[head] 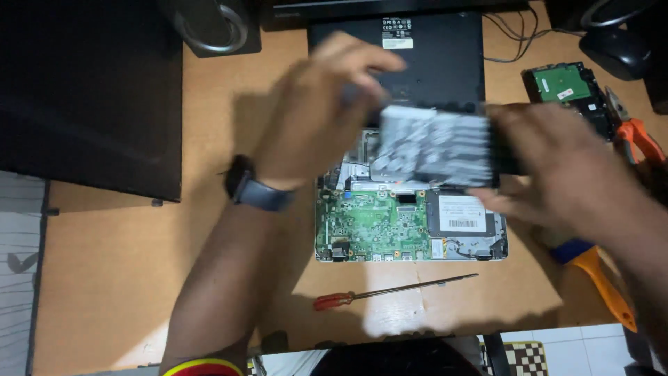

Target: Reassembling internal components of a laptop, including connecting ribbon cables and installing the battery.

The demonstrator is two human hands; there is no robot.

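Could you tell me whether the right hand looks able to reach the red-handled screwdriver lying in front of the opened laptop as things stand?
Probably not straight away: the right hand and left hand both grip a flat battery pack above the laptop. The red-handled screwdriver lies uncovered on the desk, so the path looks free once the hand lets go.

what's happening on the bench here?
A person has both hands on a flat grey battery pack, left hand at its left end, right hand at its right end, holding it above an opened laptop. The hands and pack are motion-blurred. The laptop's green circuit board and a drive lie exposed. A red-handled screwdriver lies on the wooden desk in front; a bare hard drive and orange-handled pliers sit to the right.
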